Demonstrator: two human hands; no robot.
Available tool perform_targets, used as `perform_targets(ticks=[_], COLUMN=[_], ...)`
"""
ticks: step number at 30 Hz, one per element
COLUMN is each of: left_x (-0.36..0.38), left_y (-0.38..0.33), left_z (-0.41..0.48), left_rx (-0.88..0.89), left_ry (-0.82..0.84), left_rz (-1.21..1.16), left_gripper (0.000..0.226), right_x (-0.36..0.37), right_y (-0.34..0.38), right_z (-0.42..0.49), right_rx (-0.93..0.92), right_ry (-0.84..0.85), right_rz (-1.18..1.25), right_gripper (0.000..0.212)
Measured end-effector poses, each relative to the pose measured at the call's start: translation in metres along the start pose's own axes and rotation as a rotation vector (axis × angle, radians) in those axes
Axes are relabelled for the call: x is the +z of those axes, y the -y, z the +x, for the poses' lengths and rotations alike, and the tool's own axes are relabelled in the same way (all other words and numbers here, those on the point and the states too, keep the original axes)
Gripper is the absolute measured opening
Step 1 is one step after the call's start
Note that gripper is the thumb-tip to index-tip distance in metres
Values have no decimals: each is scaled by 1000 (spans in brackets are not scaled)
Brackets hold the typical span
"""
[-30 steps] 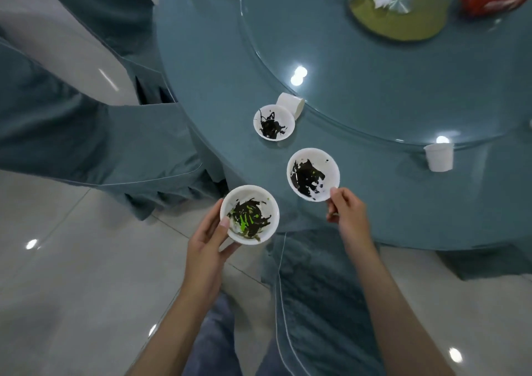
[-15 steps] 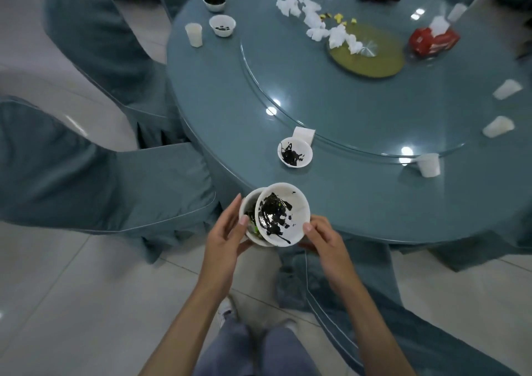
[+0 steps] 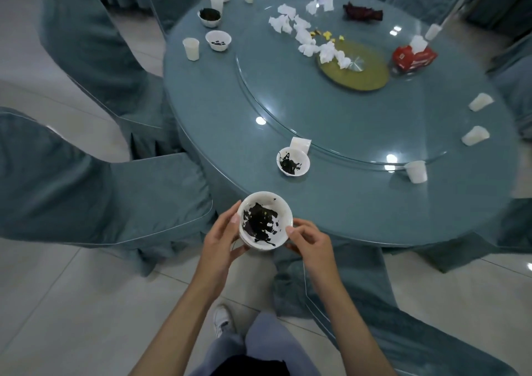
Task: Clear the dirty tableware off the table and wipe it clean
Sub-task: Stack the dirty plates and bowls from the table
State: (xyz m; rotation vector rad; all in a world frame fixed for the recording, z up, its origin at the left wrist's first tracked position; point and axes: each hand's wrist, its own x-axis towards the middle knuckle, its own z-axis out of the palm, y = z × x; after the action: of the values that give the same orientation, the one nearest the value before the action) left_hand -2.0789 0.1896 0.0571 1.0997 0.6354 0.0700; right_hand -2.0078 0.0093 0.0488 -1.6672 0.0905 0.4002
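1. A lone dirty bowl (image 3: 293,161) sits near the front of the worktop (image 3: 345,203), with a white cup (image 3: 300,144) just behind it. Another cup (image 3: 416,171) stands to the right, and two tipped cups (image 3: 475,135) lie near the right edge.
2. Crumpled tissues (image 3: 302,30) and a red tissue box (image 3: 413,56) lie on the glass turntable (image 3: 345,110). Three more bowls (image 3: 218,40) and a few cups (all far left) sit beyond.
3. The stacked bowls (image 3: 264,221) are thin, white and round, smeared with dark scraps. They are held off the worktop's near edge, above the floor.
4. The left hand (image 3: 218,240) and right hand (image 3: 312,244) have their fingers curled round the stack's sides.
5. The round worktop is blue-grey and glossy. Chairs in matching cloth covers (image 3: 86,174) ring it on a pale tiled floor (image 3: 72,303).
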Motion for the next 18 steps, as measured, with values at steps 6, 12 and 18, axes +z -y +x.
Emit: perform_targets(ticks=[6,12,18], left_x=[4,14,30], left_y=[-9,-14,-28], left_z=[21,55,110], left_rx=[8,27,32], left_ry=[41,119,184], left_rz=[21,52,127], left_gripper=[32,41,48], right_x=[7,14,20], right_y=[3,12,19], right_z=[19,58,121], right_rx=[42,68,141], right_ry=[-105,-74,-224], right_rz=[88,125,227], right_gripper=[22,26,12])
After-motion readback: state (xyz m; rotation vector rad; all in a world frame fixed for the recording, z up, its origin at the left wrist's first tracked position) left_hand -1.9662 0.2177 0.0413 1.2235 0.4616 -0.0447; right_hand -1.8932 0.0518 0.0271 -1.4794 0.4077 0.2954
